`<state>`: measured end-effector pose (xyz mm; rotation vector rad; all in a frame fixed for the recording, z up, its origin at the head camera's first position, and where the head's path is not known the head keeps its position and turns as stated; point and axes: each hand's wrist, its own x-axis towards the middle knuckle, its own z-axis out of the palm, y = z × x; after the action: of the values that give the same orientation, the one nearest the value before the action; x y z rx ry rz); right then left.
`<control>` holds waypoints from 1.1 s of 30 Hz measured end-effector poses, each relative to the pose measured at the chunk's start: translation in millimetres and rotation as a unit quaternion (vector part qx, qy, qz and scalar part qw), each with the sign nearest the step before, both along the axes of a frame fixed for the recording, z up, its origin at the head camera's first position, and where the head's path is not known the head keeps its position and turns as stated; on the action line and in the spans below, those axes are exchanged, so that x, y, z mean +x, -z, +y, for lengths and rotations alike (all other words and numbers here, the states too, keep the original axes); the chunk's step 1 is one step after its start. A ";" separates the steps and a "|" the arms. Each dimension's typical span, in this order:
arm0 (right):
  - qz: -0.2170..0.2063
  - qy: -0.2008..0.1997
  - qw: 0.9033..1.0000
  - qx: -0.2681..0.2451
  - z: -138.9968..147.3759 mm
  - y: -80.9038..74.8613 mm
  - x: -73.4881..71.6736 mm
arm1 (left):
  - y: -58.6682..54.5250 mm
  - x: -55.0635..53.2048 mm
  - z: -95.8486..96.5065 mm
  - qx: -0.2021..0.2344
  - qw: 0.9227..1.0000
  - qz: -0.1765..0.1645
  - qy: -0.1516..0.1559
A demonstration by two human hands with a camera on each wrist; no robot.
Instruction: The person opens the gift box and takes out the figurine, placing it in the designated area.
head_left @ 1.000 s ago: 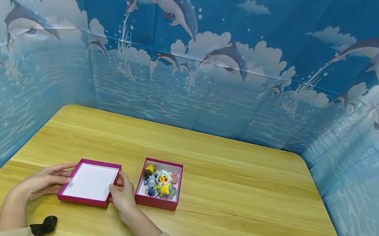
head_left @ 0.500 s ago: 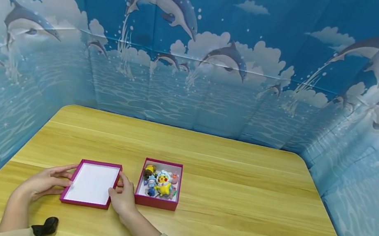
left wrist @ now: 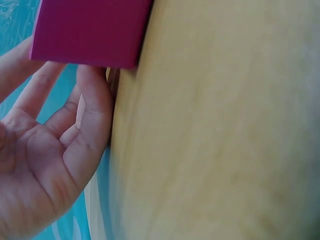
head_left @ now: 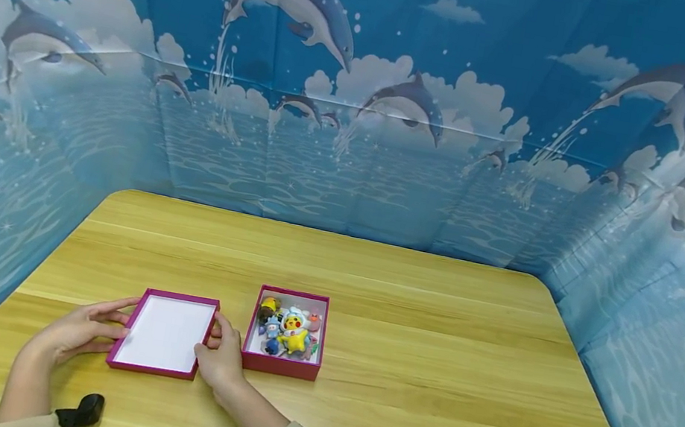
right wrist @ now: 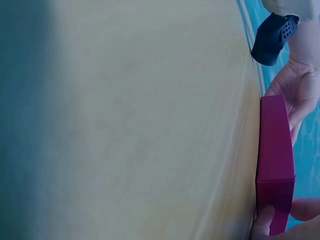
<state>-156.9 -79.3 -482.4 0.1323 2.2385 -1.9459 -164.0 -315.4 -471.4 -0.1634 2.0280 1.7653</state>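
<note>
A shallow magenta box lid (head_left: 166, 333), white inside, lies open side up on the left part of the table. My left hand (head_left: 74, 331) holds it at its left wall, fingertips at the rim. In the left wrist view, the left hand (left wrist: 55, 135) has its fingers bent against the magenta wall. My right hand (head_left: 222, 363) grips the opposite wall, thumb at the near end and fingers farther back. The right wrist view shows the right thumb (right wrist: 264, 219) on the lid's outer wall. Just right of that hand stands a magenta box (head_left: 280, 366) with several small toy figures (head_left: 293, 330).
The wooden table (head_left: 457, 384) stretches far to the right of the box. Behind and around it hangs a blue dolphin-print curtain (head_left: 347, 184). A black wrist device (head_left: 81, 413) sits on the left wrist, close over the tabletop.
The lid's near-left corner has shifted slightly right and toward me, so the lid has turned a little. Both hands have stayed on it. The box with the figures has not moved.
</note>
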 end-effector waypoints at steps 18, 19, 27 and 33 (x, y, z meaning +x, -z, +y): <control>-0.002 -0.036 0.997 -0.069 16.6 -58.7 -8.4 | -12.5 -0.3 1.3 -0.018 0.998 0.003 -0.063; 0.001 -0.036 0.996 -0.075 19.6 -63.3 -10.2 | -14.2 -0.3 2.1 -0.014 0.998 0.009 -0.064; 0.050 -0.060 0.995 -0.059 52.7 -89.2 -27.7 | -29.4 -3.8 16.4 -0.008 0.996 0.080 -0.047; 0.109 -0.072 0.991 0.035 82.0 -98.7 -40.1 | -39.1 -10.0 39.2 0.021 0.993 0.114 -0.019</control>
<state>-197.0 2.7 -383.7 -0.2387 2.3756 -1.8872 -173.9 -276.3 -432.3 0.0141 2.1536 1.9249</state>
